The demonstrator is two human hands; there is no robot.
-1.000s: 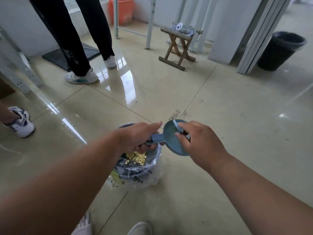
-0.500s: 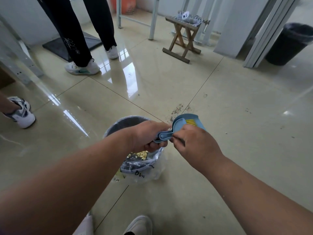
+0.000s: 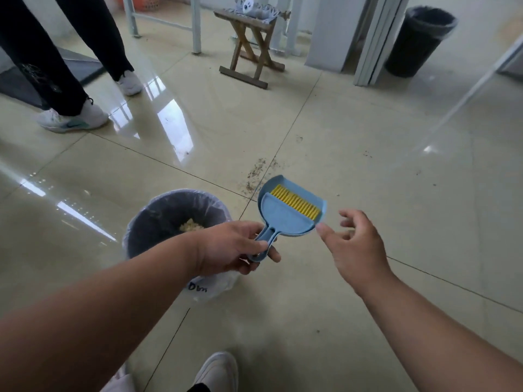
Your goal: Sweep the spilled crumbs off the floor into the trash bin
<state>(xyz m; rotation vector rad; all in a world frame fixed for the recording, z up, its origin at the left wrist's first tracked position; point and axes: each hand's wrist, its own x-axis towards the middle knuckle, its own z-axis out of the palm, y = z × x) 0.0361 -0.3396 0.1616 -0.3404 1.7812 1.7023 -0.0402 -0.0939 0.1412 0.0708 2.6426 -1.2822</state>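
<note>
So the left hand [image 3: 235, 247] has its grip closed around the handle of a small blue dustpan [image 3: 285, 216], holding it up off the floor, just to the right of the trash bin [image 3: 141, 222]. There's a brush with yellow bristles [image 3: 295, 203] nested inside the pan, bristles toward the far edge. The right hand [image 3: 359, 247] holds nothing, fingers spread apart, with one fingertip [image 3: 321, 229] right at the pan's near right corner; can't tell if it's actually touching.

The bin is a small round one lined with a clear plastic bag, sitting on the tile floor [image 3: 368, 165] partly under the left forearm. Inside you can see a pile of pale yellowish crumbs [image 3: 191, 224] already in there. Some handwriting on the bag's front, too cut off to read.

On the floor beyond the pan, along the tile seam, there's a scatter of dark specks [image 3: 256, 176].

Farther back: a wooden folding stool [image 3: 252, 46] with something grey and white on it, a black waste bin [image 3: 418, 41] toward the far right corner, and another person's legs in black trousers and white sneakers [image 3: 73, 120] at the far left. The wearer's own white shoe [image 3: 218, 372] pokes in at the near edge.
</note>
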